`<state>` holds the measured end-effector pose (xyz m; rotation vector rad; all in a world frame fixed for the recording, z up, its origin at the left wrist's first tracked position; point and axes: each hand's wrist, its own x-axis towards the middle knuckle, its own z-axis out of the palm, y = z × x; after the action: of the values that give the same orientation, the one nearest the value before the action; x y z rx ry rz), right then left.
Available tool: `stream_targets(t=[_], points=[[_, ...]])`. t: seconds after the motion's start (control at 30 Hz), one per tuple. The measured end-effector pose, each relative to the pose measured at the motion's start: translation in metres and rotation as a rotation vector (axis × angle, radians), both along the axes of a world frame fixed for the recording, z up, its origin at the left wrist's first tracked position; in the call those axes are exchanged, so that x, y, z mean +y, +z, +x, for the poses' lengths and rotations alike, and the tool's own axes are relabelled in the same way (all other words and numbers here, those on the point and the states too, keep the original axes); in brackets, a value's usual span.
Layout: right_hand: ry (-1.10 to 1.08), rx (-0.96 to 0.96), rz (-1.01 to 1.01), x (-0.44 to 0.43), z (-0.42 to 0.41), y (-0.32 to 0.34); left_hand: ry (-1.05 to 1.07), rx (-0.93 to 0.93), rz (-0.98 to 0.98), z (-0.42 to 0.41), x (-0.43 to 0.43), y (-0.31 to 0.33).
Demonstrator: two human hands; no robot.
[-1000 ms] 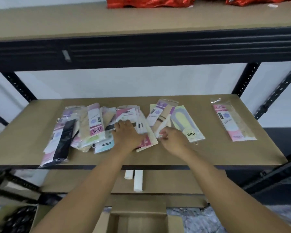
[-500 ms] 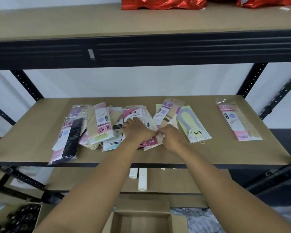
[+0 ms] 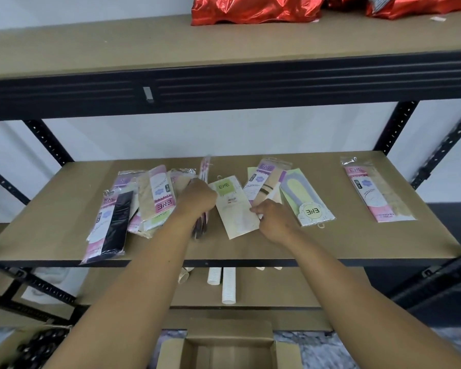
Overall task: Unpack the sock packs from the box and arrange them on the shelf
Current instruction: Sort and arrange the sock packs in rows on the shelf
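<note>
Middle shelf (image 3: 250, 247), centre of frame. My left hand (image 3: 198, 199) was curled round a bundle of sock packs (image 3: 201, 227) stood on edge on the board. My right hand (image 3: 273, 218) pinched the right edge of a cream sock pack (image 3: 236, 211) with a green ENE label, lying flat just right of the bundle. A pink-labelled pack (image 3: 375, 193) lay well apart at the right of the frame. The open cardboard box (image 3: 228, 342) sat at bottom centre.

Red foil bags (image 3: 253, 9) up top, white ribbed tubes (image 3: 228, 284) lower down; dark round items (image 3: 37, 347) bottom left
</note>
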<state>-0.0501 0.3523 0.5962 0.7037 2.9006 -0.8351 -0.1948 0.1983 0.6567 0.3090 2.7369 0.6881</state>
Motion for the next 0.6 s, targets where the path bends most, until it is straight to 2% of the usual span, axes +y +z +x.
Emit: stream_targets(t=[0.1, 0.23, 0.3, 0.4, 0.47, 0.6], points=[[0.029, -0.015, 0.03, 0.0, 0.002, 0.0, 0.03, -0.039, 0.158, -0.003, -0.015, 0.011], [0.001, 0.059, 0.028, 0.002, 0.003, 0.008, 0.072, -0.148, 0.525, 0.009, -0.027, 0.024], [-0.061, 0.179, -0.085, 0.001, 0.003, 0.014, 0.061, -0.257, 0.718, 0.018, -0.027, 0.023], [-0.204, 0.311, -0.426, -0.001, 0.003, 0.027, 0.068, -0.386, 0.918, 0.032, -0.02, 0.014], [-0.237, 0.312, -0.567, -0.001, 0.002, 0.033, 0.06, -0.471, 0.99, 0.041, -0.014, 0.003], [-0.285, 0.309, -0.652, 0.0, 0.004, 0.025, 0.009, -0.557, 1.007, 0.06, 0.005, -0.019]])
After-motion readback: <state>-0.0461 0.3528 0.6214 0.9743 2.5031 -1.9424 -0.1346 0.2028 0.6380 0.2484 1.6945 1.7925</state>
